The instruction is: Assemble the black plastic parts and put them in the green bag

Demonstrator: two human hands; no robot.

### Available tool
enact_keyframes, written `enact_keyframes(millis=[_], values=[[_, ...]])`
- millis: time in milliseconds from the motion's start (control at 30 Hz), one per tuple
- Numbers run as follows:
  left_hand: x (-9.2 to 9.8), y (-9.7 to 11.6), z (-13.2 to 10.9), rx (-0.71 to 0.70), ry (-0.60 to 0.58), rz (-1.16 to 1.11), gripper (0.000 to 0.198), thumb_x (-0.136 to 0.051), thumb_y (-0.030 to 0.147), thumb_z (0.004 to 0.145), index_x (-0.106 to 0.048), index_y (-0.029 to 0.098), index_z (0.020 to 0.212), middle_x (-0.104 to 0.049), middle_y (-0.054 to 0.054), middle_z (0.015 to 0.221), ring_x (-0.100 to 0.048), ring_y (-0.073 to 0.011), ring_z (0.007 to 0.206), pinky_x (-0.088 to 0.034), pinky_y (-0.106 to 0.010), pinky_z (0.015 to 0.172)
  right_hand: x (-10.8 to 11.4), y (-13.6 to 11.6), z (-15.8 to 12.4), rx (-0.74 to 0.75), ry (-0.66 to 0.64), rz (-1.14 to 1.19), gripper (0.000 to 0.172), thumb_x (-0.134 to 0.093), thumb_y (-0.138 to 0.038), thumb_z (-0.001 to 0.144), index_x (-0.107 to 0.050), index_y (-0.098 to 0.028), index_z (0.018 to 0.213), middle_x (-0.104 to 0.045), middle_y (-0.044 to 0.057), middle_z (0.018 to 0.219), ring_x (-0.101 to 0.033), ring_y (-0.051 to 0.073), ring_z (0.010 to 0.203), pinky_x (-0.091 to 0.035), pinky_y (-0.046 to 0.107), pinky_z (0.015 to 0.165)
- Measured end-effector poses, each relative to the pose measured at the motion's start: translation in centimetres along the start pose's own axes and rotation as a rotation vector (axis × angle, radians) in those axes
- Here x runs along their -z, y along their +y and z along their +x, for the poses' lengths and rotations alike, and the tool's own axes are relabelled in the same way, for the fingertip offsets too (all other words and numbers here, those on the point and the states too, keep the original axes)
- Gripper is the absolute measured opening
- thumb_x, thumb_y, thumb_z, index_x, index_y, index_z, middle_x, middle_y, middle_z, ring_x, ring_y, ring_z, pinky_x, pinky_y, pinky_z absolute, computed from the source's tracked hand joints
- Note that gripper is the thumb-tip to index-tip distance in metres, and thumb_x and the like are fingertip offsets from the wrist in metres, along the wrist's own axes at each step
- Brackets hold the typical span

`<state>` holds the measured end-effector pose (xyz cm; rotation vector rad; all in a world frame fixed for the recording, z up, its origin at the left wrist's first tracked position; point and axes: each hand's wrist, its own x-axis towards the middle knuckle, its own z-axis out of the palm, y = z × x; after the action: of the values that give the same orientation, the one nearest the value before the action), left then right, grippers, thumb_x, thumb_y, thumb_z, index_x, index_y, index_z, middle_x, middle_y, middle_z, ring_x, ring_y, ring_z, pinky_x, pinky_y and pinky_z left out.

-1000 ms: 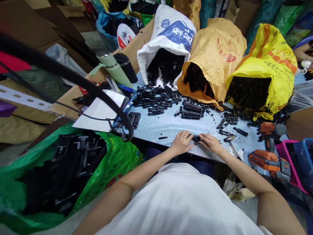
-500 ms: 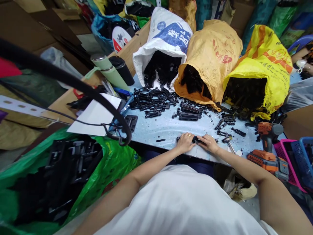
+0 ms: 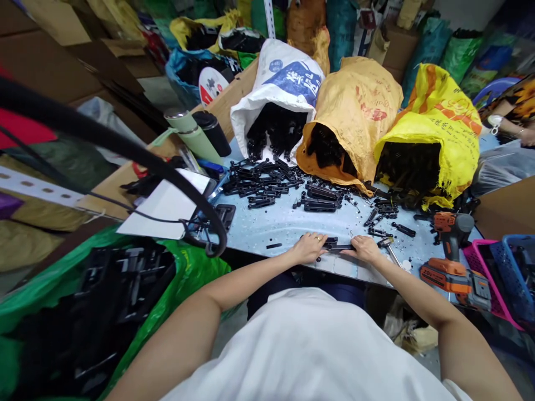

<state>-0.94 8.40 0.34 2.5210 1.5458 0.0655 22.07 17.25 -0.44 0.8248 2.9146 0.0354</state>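
Near the front edge of the blue worktable [image 3: 259,223], my left hand [image 3: 311,247] is closed on one end of a long black part [image 3: 337,247] made of slim jointed pieces. My right hand [image 3: 364,248] grips the other end, so the part lies level between them. Its exact kind is too small to make out. A hammer [image 3: 392,253] lies just right of my right hand. Left of my left hand is a short black strip [image 3: 274,245]. Piles of similar black parts [image 3: 321,197] lie beyond the hands.
White [image 3: 288,72], orange [image 3: 355,94] and yellow [image 3: 443,128] sacks of black parts line the back. An orange cordless drill [image 3: 449,256] stands at right beside a pink basket [image 3: 480,262]. A black cable arm [image 3: 167,167] crosses the left. Another person's wrist [image 3: 501,123] shows far right.
My hands have moved apart, and more of the black part shows between them. The whole view has shifted slightly with my head.
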Motion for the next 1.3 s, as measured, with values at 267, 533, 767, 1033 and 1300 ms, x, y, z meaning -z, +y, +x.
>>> enact_keyframes(millis=[267, 533, 767, 1033, 1300], values=[[1.1, -2.8, 1.9, 0.149, 0.084, -0.148, 0.047, -0.028, 0.037, 0.094, -0.066, 0.015, 0.079, -0.068, -0.007, 0.077, -0.063, -0.0166, 0.074, -0.041, -0.024, 0.061, 2.2, -0.9, 1.3, 0.036, -0.024, 0.243, 0.072, -0.011, -0.069, 0.083, -0.056, -0.016, 0.061, -0.057, 0.006, 0.056, -0.049, 0.013, 0.052, -0.024, 0.024, 0.05], [2.8, -1.5, 0.1, 0.151, 0.163, -0.075, 0.059, -0.025, 0.043, 0.094, -0.066, 0.011, 0.067, -0.067, -0.011, 0.064, -0.063, -0.0173, 0.063, -0.04, -0.023, 0.055, 5.9, -2.6, -0.3, -0.007, 0.074, 0.108, 0.071, -0.013, -0.069, 0.082, -0.057, -0.016, 0.065, -0.058, 0.007, 0.057, -0.052, 0.014, 0.052, -0.022, 0.025, 0.049], [5.3, -1.4, -2.2, -0.122, 0.232, -0.119, 0.063, -0.019, 0.044, 0.094, -0.059, 0.013, 0.057, -0.06, -0.007, 0.052, -0.055, -0.014, 0.047, -0.034, -0.023, 0.046, 8.4, -3.9, -0.6, 0.149, 0.357, 0.32, 0.057, -0.026, -0.062, 0.086, -0.057, -0.016, 0.072, -0.053, 0.001, 0.047, -0.047, 0.01, 0.041, -0.026, 0.022, 0.044], [8.1, 1.3, -3.9, -0.397, 0.707, -0.704, 0.057, -0.011, 0.039, 0.095, -0.047, 0.017, 0.057, -0.047, -0.001, 0.044, -0.045, -0.0099, 0.042, -0.033, -0.021, 0.044, 10.9, -6.8, -0.5, 0.289, 0.6, 1.045, 0.048, -0.042, -0.064, 0.078, -0.054, -0.018, 0.074, -0.047, -0.004, 0.046, -0.045, 0.008, 0.04, -0.034, 0.02, 0.042], [5.7, 5.4, -2.9, -0.356, 1.051, -0.852, 0.058, -0.01, 0.049, 0.092, -0.056, 0.016, 0.079, -0.058, -0.004, 0.063, -0.056, -0.0126, 0.059, -0.044, -0.023, 0.056, 3.9, -12.8, 2.8, 0.005, 1.019, 1.301, 0.078, -0.018, -0.084, 0.066, -0.041, -0.028, 0.116, -0.054, 0.007, 0.095, -0.055, 0.022, 0.088, -0.046, 0.042, 0.077]])
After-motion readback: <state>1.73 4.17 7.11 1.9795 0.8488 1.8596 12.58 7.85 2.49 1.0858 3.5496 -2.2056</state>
